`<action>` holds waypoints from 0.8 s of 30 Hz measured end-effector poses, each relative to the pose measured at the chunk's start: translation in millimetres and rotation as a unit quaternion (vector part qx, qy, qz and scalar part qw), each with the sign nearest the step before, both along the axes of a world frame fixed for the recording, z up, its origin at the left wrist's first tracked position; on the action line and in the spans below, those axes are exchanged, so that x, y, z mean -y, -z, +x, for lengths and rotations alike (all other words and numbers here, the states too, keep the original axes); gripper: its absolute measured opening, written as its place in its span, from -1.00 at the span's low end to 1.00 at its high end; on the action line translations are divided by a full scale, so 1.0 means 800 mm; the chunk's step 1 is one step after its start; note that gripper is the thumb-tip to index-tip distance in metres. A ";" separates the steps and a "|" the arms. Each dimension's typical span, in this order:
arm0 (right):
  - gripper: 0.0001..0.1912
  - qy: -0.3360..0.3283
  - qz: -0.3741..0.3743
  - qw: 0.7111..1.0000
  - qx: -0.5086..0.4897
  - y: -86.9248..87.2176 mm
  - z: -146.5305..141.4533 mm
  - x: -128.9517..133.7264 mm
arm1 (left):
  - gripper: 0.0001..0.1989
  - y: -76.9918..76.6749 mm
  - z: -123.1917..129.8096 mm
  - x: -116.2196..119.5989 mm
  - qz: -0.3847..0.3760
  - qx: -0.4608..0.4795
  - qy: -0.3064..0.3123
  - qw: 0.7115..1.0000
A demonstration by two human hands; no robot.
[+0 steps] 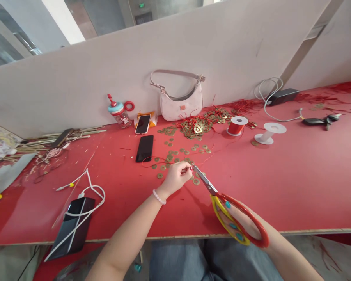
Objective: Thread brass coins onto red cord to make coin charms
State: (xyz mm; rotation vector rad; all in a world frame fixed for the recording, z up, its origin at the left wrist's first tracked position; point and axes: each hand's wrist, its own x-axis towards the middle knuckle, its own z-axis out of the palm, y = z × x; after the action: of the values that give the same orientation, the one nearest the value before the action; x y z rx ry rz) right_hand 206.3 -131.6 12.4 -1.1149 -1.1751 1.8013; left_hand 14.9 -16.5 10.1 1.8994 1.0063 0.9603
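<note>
My left hand is closed in a pinch over the red table, gripping a thin red cord that loops out to the left. What else may be inside its fingers is hidden. My right hand is wrapped round the red and yellow handles of a pair of scissors. The scissor blades look closed or nearly so, and their tips reach the fingertips of my left hand. Several brass coins with centre holes lie scattered under and beyond my left hand.
Behind the coins sits a heap of corded coins before a pale handbag. A red cord spool and a white spool stand right. Phones, a cup and a cabled power bank are left.
</note>
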 end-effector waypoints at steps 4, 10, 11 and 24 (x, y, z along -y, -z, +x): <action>-0.63 -0.037 -0.001 0.999 -0.003 -0.007 0.002 -0.004 | -0.85 0.002 -0.001 -0.001 -0.009 0.007 -0.006 1.000; -0.62 -0.044 0.012 0.998 -0.046 -0.003 0.005 -0.001 | -0.80 -0.002 -0.002 -0.001 0.052 0.026 -0.025 0.998; -0.63 -0.040 0.012 0.998 -0.048 -0.001 0.005 0.000 | -0.80 -0.003 -0.003 -0.001 0.053 0.029 -0.022 0.998; -0.61 -0.042 0.021 0.998 -0.036 0.004 0.010 0.000 | -0.88 0.002 -0.005 -0.002 0.015 0.042 0.027 0.999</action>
State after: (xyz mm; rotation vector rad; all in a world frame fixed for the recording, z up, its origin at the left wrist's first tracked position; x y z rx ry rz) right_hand 214.4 -131.8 9.2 -0.9822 -1.2275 1.8564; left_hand 11.3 -15.2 8.3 1.8846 0.8915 1.0213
